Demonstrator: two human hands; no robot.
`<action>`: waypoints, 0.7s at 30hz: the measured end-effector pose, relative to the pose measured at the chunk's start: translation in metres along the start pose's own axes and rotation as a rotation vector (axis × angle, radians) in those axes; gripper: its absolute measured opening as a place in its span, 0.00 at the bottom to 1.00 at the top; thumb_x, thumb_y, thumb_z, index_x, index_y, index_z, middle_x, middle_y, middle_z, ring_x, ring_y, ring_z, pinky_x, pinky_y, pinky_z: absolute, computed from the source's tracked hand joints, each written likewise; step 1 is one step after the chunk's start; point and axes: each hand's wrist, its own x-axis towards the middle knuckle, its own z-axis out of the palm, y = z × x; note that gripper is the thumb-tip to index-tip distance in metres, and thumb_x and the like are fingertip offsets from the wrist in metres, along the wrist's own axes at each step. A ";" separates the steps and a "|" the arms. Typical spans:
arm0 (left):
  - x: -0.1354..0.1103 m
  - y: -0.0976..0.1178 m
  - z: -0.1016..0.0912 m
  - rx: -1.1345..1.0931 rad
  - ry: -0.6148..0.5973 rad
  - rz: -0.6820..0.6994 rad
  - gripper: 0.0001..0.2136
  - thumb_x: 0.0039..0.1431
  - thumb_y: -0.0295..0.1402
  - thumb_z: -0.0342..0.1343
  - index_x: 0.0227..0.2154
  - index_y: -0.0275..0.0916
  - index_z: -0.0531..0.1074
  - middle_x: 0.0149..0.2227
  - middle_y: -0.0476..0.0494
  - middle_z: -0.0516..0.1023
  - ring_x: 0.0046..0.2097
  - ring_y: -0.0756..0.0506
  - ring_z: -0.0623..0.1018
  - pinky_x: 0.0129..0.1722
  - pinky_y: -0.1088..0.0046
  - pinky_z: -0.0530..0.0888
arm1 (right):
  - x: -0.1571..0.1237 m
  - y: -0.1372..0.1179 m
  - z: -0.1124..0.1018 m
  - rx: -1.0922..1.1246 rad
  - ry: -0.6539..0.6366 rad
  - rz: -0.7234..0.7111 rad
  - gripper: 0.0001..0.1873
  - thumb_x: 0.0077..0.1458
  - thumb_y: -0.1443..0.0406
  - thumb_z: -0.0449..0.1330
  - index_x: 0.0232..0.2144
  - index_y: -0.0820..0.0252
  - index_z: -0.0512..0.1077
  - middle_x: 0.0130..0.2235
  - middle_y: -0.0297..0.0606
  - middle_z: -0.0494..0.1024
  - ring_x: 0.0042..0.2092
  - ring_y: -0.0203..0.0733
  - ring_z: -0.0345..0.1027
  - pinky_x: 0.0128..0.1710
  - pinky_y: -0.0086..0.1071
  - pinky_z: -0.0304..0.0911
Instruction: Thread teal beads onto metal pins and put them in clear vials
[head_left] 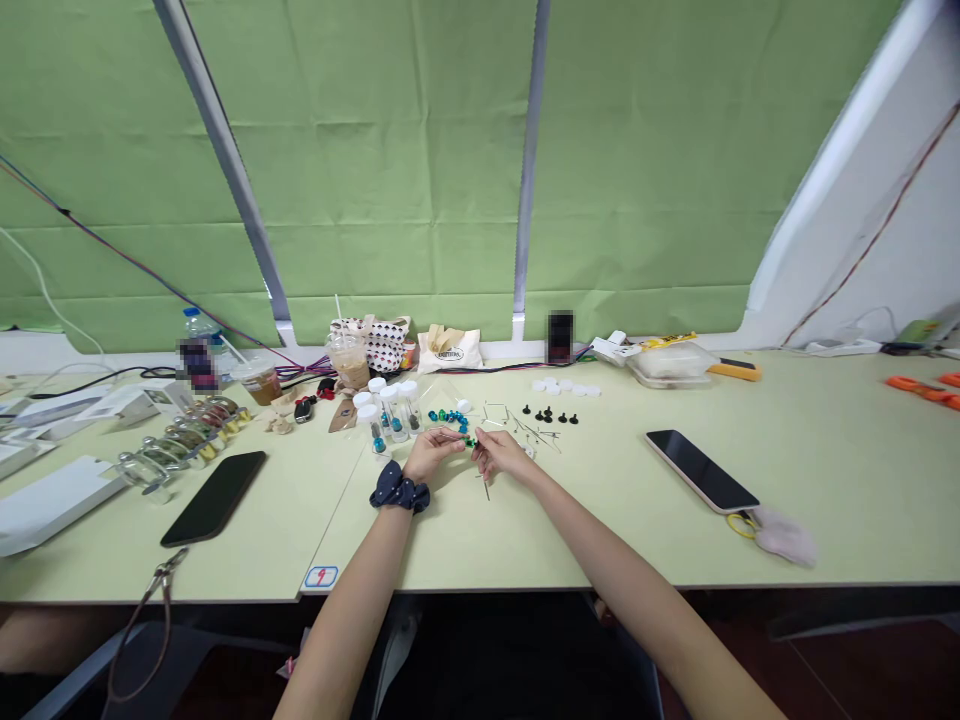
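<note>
Over the middle of the table, my left hand and my right hand meet with fingertips pinched together. Between them shows a small green and black piece, too small to name exactly and partly covered by the fingers. Just beyond the hands lie several blue and green round pieces. Left of them stand clear bottles with white caps, some with blue pieces inside. Thin metal pins are scattered by my right hand, with small black round parts farther right.
White caps lie farther back. A phone rests at the right, another phone at the left beside a row of clear jars. Drink cups, a cloth pouch and a plastic box line the back.
</note>
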 end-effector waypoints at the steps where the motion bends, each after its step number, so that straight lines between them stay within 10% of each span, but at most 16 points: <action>1: 0.000 0.000 0.000 0.000 0.008 0.005 0.13 0.37 0.32 0.69 0.28 0.34 0.77 0.31 0.42 0.79 0.33 0.47 0.76 0.40 0.67 0.71 | 0.000 0.000 0.000 0.002 0.002 -0.011 0.23 0.53 0.47 0.53 0.29 0.62 0.64 0.28 0.36 0.72 0.19 0.32 0.67 0.14 0.28 0.68; 21: 0.000 0.000 0.000 -0.004 0.005 -0.005 0.14 0.35 0.32 0.69 0.28 0.34 0.76 0.32 0.42 0.79 0.34 0.47 0.76 0.41 0.66 0.71 | 0.000 0.001 -0.001 -0.039 0.010 -0.043 0.21 0.50 0.48 0.57 0.29 0.60 0.62 0.28 0.35 0.73 0.20 0.33 0.68 0.15 0.29 0.69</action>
